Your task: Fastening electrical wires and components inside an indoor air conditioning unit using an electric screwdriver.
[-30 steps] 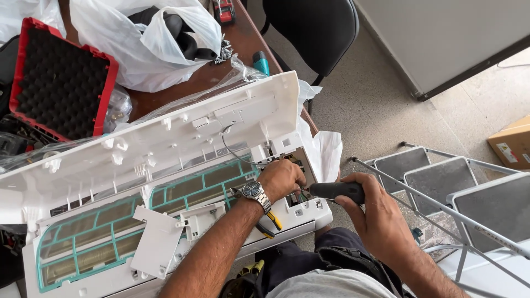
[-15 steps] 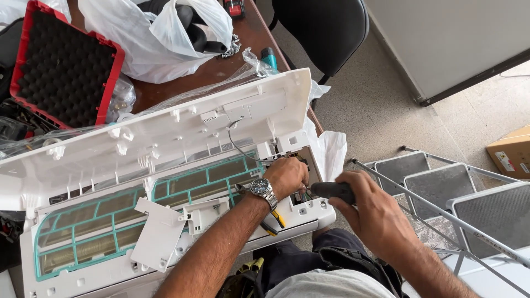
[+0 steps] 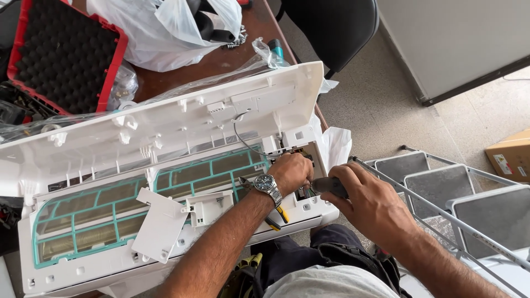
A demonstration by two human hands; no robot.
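At far left lies a red case (image 3: 66,52) w/ black foam inside, open on the brown table (image 3: 221,60), and beside it a white plastic bag (image 3: 165,33) w/ dark things in it. Below them the white air conditioner unit (image 3: 165,182) lies across the table, front cover (image 3: 165,118) already swung up and open, so the teal filter frames (image 3: 83,221) are bare to see. A small white flap (image 3: 160,223) is also open near the middle and rests over the filter. Going right, the left hand (image 3: 290,172), wristwatch (image 3: 266,183) on the arm, is closed w/ fingers curled down at the unit's right end compartment (image 3: 301,157), where dark parts and a thin wire (image 3: 243,140) show; what exactly it pinches I cannot tell, the fingers hide it. Under the wrist a yellow-handled tool (image 3: 279,215) lies on the unit's edge. Just beside, the right hand (image 3: 370,204) is wrapped tight around a dark-handled screwdriver (image 3: 328,186), tip pointing into the same compartment, approx. touching it. Judging from this: the opening part looks done (cover up, flap off), the work inside the electrical corner is in progress, and filters are not yet taken out. At far right stands a metal stepladder (image 3: 441,187) on the tile floor, a black chair (image 3: 331,27) behind the table, and a cardboard box (image 3: 510,154) at the edge.
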